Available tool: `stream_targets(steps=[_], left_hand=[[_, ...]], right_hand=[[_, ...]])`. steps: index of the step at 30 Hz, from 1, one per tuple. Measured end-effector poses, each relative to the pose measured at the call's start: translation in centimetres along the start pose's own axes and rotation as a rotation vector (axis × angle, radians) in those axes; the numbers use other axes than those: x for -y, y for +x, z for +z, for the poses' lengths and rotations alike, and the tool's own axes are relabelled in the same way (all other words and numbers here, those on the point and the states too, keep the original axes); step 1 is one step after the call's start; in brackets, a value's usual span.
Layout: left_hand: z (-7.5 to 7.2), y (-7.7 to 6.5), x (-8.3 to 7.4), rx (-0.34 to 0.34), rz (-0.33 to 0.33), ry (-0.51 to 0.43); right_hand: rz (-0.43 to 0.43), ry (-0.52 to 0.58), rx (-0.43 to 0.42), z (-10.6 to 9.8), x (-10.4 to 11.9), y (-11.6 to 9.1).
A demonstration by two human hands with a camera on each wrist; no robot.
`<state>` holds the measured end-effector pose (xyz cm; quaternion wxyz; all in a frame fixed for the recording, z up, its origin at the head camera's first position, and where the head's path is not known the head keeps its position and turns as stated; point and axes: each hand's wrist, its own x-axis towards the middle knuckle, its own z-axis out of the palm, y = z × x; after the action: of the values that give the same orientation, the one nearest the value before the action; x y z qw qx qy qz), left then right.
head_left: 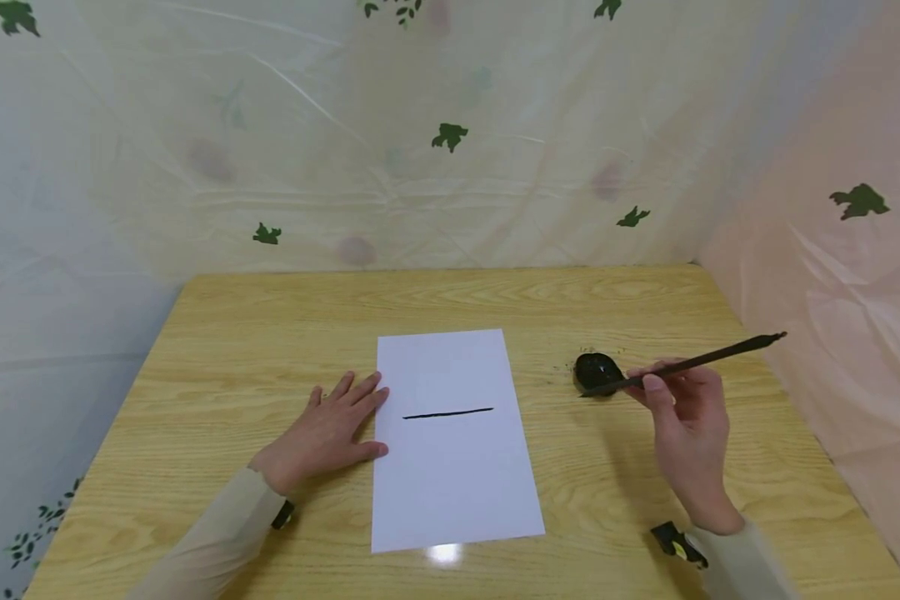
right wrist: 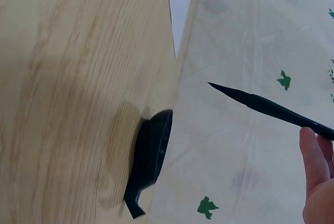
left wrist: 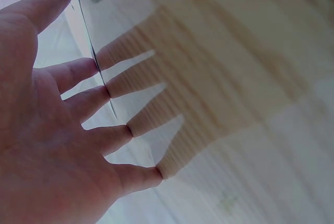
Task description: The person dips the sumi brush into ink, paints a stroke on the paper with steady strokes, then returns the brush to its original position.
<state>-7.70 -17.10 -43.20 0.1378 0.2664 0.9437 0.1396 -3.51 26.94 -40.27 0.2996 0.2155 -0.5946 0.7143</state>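
Note:
A white sheet of paper (head_left: 450, 483) lies on the table with one thin black horizontal stroke (head_left: 447, 413) across its middle. My left hand (head_left: 322, 442) rests beside the paper, fingers spread, its fingertips touching the left edge. In the left wrist view, the fingertips of that hand (left wrist: 57, 109) meet the glossy tabletop. My right hand (head_left: 688, 425) pinches the dark handle of a calligraphy brush (head_left: 720, 356). The brush's black pointed tip (right wrist: 229, 92) is in the air near a small black ink dish (head_left: 594, 367), which holds dark, shiny ink.
The wooden table (head_left: 270, 325) has black specks around the dish. A pale patterned sheet (head_left: 307, 167) hangs behind the table, and a pinkish one (head_left: 832, 308) hangs along its right side. A black wrist device (head_left: 678, 544) is by the right sleeve.

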Motion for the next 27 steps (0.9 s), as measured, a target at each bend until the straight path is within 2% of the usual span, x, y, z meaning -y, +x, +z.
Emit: stream_targets(steps=[8, 14, 27], left_hand=[[0.0, 0.0, 0.0, 0.006, -0.005, -0.008], [0.0, 0.0, 0.1, -0.004, 0.003, -0.004], [-0.3, -0.1, -0.1, -0.009, 0.01, -0.004]], right_hand=[[-0.006, -0.036, -0.037, -1.6, 0.4, 0.4], [-0.02, -0.039, -0.028, -2.7, 0.5, 0.7], [-0.025, -0.051, -0.058, -4.2, 0.3, 1.0]])
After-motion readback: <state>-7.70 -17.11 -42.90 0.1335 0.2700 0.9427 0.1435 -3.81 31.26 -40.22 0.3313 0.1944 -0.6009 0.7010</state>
